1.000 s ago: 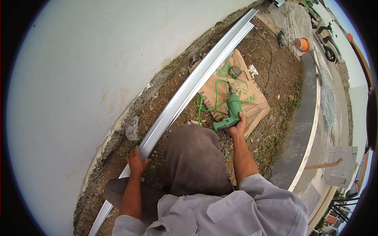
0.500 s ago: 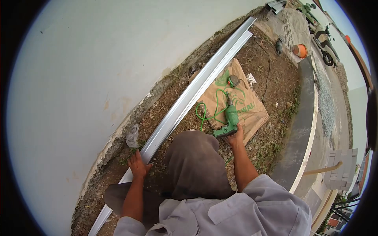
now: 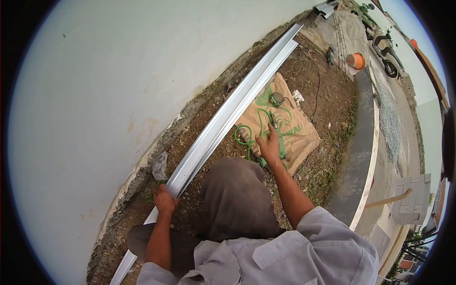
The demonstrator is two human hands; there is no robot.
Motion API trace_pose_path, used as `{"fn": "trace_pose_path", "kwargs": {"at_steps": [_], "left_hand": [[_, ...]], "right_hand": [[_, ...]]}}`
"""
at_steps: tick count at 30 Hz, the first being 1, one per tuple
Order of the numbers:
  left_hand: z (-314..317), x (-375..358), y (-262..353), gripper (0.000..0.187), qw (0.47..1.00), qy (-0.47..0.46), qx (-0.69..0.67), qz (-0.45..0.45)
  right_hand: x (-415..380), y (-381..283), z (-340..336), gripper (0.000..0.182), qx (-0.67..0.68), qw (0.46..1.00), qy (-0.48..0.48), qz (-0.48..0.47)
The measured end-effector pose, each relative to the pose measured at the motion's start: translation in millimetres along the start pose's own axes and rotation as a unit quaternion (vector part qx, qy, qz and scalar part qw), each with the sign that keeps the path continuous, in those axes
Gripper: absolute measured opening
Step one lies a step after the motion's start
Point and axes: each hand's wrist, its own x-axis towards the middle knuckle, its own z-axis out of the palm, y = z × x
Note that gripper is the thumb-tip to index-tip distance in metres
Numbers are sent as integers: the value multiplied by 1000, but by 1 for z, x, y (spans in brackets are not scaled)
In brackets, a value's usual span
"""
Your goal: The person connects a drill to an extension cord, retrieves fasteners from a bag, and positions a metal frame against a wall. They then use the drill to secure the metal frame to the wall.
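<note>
A long silver metal channel (image 3: 223, 111) runs diagonally over the soil beside the wall. My left hand (image 3: 165, 199) grips its edge near my knee, fingers curled round the metal. My right hand (image 3: 270, 146) hovers over a green power drill (image 3: 281, 145) with thumb and index finger apart and nothing visible in it. Much of the drill is hidden behind this hand. The drill and its green cord (image 3: 243, 134) lie on a flattened brown paper sack (image 3: 304, 137). Just above the drill's chuck sits a round dark tape measure (image 3: 276, 99).
A pale wall (image 3: 104, 95) rises along the left. On the right a low grey wall (image 3: 363, 123) borders the dirt. Farther off are an orange bucket (image 3: 355, 61), a dark power tool (image 3: 330, 56), a gravel pile (image 3: 388, 123) and a parked scooter (image 3: 387, 52).
My right hand has let go of the drill's handle and moved up and left above it. My left hand's fingers have curled from lying spread to gripping the channel.
</note>
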Motion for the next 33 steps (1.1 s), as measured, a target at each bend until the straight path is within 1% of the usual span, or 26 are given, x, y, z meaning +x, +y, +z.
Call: {"fn": "trace_pose_path", "kwargs": {"at_steps": [1,4,7,8,9,11,12,13,14,15,19,20,23,24,27,28,29,31,33], "left_hand": [[-9,-1,0,77,1000,8,-3,4],[-48,-4,2,77,1000,15,1,24],[-106,-12,12,76,998,31,8,50],[-120,-15,13,75,998,41,13,54],[-134,-19,14,75,997,51,18,58],[-162,-31,14,77,995,77,26,61],[-172,-38,11,78,993,92,34,71],[-183,-48,9,79,990,106,42,80],[-194,-57,7,81,994,86,28,55],[-205,-69,4,83,994,92,30,55],[-227,-119,-19,87,991,117,41,55],[-230,-130,-26,88,990,121,45,56],[-245,-160,-39,89,991,123,49,29],[-249,-166,-42,89,989,134,60,23],[-259,-181,-52,89,982,169,83,9],[-261,-183,-55,88,979,184,88,10],[-265,-185,-58,87,976,198,94,11],[-279,-190,-62,80,980,175,99,-12],[-288,-193,-70,77,981,156,108,-32]], "right_hand": [[6,-11,9,88,-28,998,-42,-47],[25,-45,39,92,9,989,-100,-112],[41,-73,61,95,-58,980,-80,-175],[45,-85,64,97,-60,977,-100,-179],[48,-100,62,98,-108,967,-113,-199],[53,-131,55,101,-205,940,-134,-238],[53,-142,52,106,-217,932,-135,-258],[54,-152,50,106,-252,915,-140,-282],[56,-161,48,107,-286,897,-145,-305],[59,-167,48,107,-319,877,-149,-329],[71,-183,51,105,-391,800,-181,-419],[76,-186,54,114,-396,792,-190,-423],[80,-193,57,96,-366,789,-203,-449],[76,-195,58,87,-332,789,-194,-479],[67,-204,62,80,-328,779,-217,-488],[63,-207,64,75,-300,785,-207,-500],[59,-211,66,75,-296,785,-221,-497],[49,-225,65,75,-288,785,-251,-488],[40,-237,68,73,-265,772,-254,-519]]}}
